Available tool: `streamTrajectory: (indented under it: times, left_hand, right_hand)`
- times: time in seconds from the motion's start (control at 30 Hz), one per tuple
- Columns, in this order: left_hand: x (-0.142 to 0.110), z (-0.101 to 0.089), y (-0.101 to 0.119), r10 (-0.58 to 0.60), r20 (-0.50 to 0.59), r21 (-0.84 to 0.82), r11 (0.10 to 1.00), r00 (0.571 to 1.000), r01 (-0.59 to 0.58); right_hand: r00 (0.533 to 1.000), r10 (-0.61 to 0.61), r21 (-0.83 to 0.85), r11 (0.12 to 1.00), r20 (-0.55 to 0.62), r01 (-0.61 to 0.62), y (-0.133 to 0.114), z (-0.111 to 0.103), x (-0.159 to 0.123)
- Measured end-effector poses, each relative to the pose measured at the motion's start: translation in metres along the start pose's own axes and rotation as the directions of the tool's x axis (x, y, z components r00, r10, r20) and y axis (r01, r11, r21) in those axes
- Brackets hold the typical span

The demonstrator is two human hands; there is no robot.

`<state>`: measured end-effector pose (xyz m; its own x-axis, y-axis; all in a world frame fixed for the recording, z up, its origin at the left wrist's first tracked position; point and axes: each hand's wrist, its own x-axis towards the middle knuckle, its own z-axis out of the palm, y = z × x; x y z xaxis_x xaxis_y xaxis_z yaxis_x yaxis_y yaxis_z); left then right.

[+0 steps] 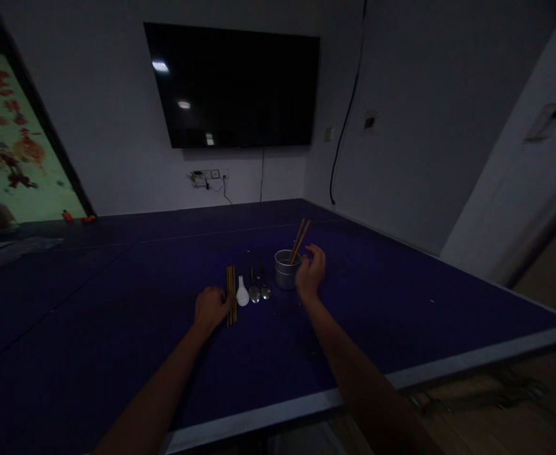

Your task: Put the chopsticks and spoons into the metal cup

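Note:
A grey metal cup (285,277) stands upright on the blue table, with two wooden chopsticks (299,240) leaning to the right inside it. My right hand (311,273) is at the cup's right side, fingers curled by the rim and covering its edge. To the left, several wooden chopsticks (231,297) lie side by side on the table. My left hand (210,308) is closed at their left side, thumb across them. Between the chopsticks and the cup lie a white soup spoon (242,296), a metal spoon (254,293) and a second metal spoon (265,292), bowls towards me.
The blue table (240,373) has a pale front edge. Clear plastic (12,253) lies at its far left. A television (240,88) hangs on the back wall above several sockets (211,174). A black cable (349,114) dangles at the right wall. The room is dim.

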<state>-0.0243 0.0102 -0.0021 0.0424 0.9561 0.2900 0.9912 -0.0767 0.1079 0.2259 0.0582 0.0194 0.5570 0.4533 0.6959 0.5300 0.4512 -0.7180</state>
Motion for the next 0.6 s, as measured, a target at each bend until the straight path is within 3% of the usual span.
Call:
streamTrajectory:
  times: [0.1,0.2,0.27,0.33,0.43,0.5,0.6]
  left_hand:
    - [-0.001,-0.001,0.001,-0.007,0.016,0.004,1.0,1.0,0.006]
    - [-0.001,-0.002,0.002,-0.003,0.019,0.01,1.0,1.0,0.003]
    - [0.0,-0.002,0.003,-0.004,0.023,0.009,1.0,1.0,0.004]
    - [0.0,-0.002,0.004,-0.003,0.037,0.007,1.0,0.999,0.003]
    - [0.001,-0.001,0.005,-0.007,0.051,0.007,1.0,0.999,0.006]
    - [0.002,0.0,0.005,-0.005,0.052,0.01,1.0,0.999,0.005]
    - [0.002,0.001,0.005,-0.006,0.061,0.018,1.0,0.998,0.005]
  right_hand:
    - [0.994,-0.099,-0.047,0.994,0.035,0.101,-0.013,-0.005,-0.007]
    - [0.948,-0.189,-0.038,0.978,0.258,0.205,-0.027,-0.006,-0.02]
    - [0.85,-0.25,-0.046,0.951,0.464,0.304,-0.034,-0.004,-0.031]
    - [0.706,-0.285,-0.057,0.907,0.649,0.418,-0.041,-0.002,-0.041]
    - [0.507,-0.273,-0.066,0.83,0.817,0.553,-0.05,0.002,-0.05]
    - [0.423,-0.234,-0.081,0.792,0.875,0.605,-0.054,0.003,-0.053]
    - [0.335,-0.193,-0.078,0.756,0.922,0.65,-0.057,0.004,-0.054]
